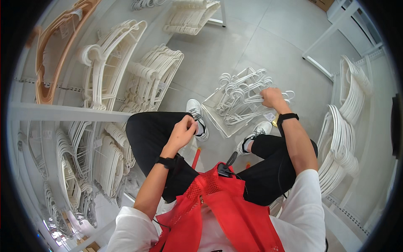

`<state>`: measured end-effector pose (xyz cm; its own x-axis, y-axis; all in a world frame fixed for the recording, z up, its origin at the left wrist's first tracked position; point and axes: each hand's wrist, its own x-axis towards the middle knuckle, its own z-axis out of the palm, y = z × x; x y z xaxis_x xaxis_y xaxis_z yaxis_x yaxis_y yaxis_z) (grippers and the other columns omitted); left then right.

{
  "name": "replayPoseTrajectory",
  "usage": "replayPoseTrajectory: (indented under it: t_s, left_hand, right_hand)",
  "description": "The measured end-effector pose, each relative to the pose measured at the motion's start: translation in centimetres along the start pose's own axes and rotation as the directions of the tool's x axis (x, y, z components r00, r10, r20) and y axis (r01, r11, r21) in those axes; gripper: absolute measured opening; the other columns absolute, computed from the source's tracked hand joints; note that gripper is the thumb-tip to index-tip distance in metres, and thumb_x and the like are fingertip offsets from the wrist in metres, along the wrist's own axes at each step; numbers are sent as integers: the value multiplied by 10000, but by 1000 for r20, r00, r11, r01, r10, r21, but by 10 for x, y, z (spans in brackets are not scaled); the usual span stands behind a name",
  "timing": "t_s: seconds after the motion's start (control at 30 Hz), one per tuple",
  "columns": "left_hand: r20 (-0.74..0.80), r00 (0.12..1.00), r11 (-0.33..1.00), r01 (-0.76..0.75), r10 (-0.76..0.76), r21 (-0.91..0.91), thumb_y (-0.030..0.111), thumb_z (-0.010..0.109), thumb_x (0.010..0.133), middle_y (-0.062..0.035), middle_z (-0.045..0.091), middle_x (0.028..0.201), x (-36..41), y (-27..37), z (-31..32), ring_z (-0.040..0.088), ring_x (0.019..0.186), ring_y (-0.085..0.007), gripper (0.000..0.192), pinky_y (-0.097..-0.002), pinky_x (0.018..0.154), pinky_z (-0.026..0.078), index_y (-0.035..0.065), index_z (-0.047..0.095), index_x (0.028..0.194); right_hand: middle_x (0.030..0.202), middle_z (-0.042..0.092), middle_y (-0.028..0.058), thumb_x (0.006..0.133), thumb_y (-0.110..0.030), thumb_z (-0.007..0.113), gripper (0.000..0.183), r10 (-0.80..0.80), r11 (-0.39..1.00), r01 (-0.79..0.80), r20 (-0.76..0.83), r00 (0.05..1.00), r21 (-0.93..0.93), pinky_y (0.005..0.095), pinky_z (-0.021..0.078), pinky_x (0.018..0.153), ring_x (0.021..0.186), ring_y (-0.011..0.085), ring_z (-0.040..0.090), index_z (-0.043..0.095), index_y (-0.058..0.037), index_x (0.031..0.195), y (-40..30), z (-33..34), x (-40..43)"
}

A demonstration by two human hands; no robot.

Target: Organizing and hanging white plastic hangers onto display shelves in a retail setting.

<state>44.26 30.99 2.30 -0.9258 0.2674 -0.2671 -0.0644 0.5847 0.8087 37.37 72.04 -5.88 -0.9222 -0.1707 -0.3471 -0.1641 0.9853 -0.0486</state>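
A white wire basket (210, 105) sits on the floor between my feet, heaped with white hangers (236, 108) whose hooks point several ways. My right hand (272, 97) is at the heap's right side, its fingers closed around a white hanger (288, 94); hooks stick out just beyond the knuckles. The fingertips are partly hidden. My left hand (183, 131) hovers in front of my left knee with curled fingers, apart from the basket, and nothing shows in it. A small tag (269, 117) with writing lies by the basket's right edge.
White hangers (154, 75) hang in dense rows on the left rack, near wooden hangers (47, 63). More white hangers (338, 148) hang on the right. A white rack bar (72, 112) reaches my left knee. White shoes (195, 115) flank the basket. Another rack leg (318, 66) stands beyond.
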Motion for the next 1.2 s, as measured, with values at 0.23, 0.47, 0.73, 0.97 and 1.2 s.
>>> replayPoseTrajectory:
  t_s: [0.23, 0.47, 0.73, 0.97, 1.2]
  left_hand:
    - [-101, 994, 993, -45, 34, -107, 184, 623, 921, -37, 604, 737, -5, 40, -28, 530, 706, -71, 201, -257, 638, 443, -4, 574, 870]
    - [-336, 714, 780, -485, 614, 395, 64, 686, 787, -78, 582, 752, -69, 113, -148, 551, 706, -245, 133, -331, 670, 435, 48, 555, 774]
    - [-764, 106, 765, 39, 637, 643, 87, 570, 891, -39, 478, 747, -225, 139, -355, 435, 693, -104, 176, -251, 662, 386, 29, 460, 767]
    - [-725, 34, 557, 617, 687, 556, 182, 622, 829, -177, 591, 1097, -247, 41, -538, 566, 1047, -326, 398, -408, 886, 457, 9, 539, 1178]
    - [-872, 255, 386, 819, 419, 425, 269, 543, 926, -204, 616, 1077, -241, 29, -558, 579, 1026, -409, 326, -499, 871, 458, 42, 539, 1160]
  right_hand:
    - [896, 690, 116, 695, -197, 715, 240, 12, 998, -18, -107, 994, -58, 478, 457, 853, 917, 299, 654, 676, -116, 917, -24, 35, 15]
    - [1075, 620, 121, 738, 0, 581, 379, -32, 999, 22, -324, 946, -35, 611, 281, 1064, 1113, 340, 534, 624, -108, 1099, 11, 98, 31]
    - [1104, 555, 144, 733, 19, 585, 298, 5, 997, -37, -414, 910, -70, 572, 248, 1099, 1170, 344, 482, 572, -59, 1021, -9, 88, 27]
    - [1070, 556, 126, 680, -51, 676, 387, 108, 994, -112, -237, 966, -1, 507, 334, 1007, 1127, 326, 494, 587, -78, 1056, -51, 55, 23]
    - [1061, 575, 103, 654, -169, 742, 376, 39, 981, 0, -195, 980, 193, 473, 332, 1004, 1112, 304, 500, 615, -109, 1003, -82, 20, 2]
